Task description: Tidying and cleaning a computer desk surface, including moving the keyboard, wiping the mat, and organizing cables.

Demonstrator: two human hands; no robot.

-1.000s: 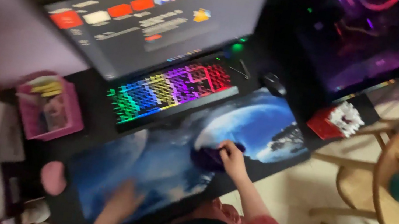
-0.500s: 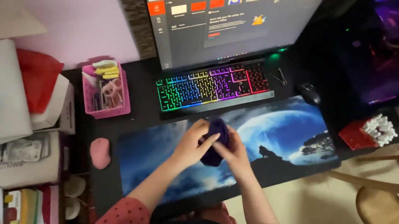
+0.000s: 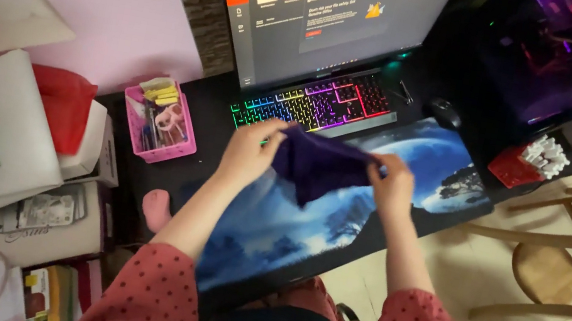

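Above the desk, both hands pinch a dark purple soft cloth (image 3: 318, 165) and hold it spread between them: the left hand (image 3: 250, 150) grips its left edge with closed fingers, the right hand (image 3: 393, 183) grips its right edge the same way. The cloth hangs in the air over a long blue desk mat printed with a moon and night sky (image 3: 427, 162). Just beyond lies a rainbow-lit black keyboard (image 3: 316, 103), with a dark computer monitor (image 3: 326, 19) behind it. A black mouse (image 3: 444, 112) sits to the right. A pink plastic basket of small items (image 3: 158, 121) stands to the left.
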